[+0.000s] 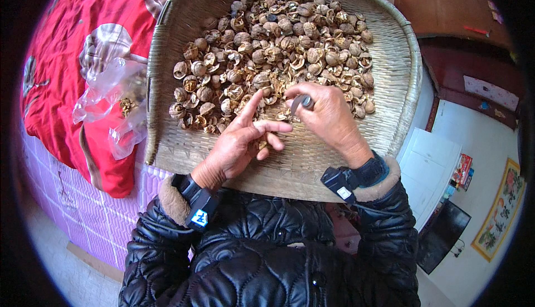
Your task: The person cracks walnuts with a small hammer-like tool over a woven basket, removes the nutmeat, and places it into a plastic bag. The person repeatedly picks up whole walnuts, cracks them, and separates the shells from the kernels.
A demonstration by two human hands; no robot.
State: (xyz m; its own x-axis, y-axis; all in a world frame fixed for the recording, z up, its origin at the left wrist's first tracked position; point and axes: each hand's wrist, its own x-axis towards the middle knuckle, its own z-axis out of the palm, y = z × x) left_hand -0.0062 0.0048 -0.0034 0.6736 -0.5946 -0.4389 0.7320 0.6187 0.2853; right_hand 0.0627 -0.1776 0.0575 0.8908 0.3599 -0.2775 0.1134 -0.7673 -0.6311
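Note:
My right hand (329,118) is closed around a small dark hand tool (304,103) with a rounded end and a curved flat part; its exact kind is unclear. Beside it, my left hand (241,141) has its fingers spread, the index finger stretched toward the pile. A small brownish bit shows between its lower fingers, perhaps a nut piece. Both hands are over the near edge of a heap of walnuts and cracked shells (273,39), which lies in a wide woven basket tray (384,84).
To the left, a clear plastic bag (103,103) with walnut kernels (128,105) sits on a red patterned cover (61,73) over a purple quilted bedspread (83,206). A white cabinet (426,159) and a dark screen (444,234) stand at the right.

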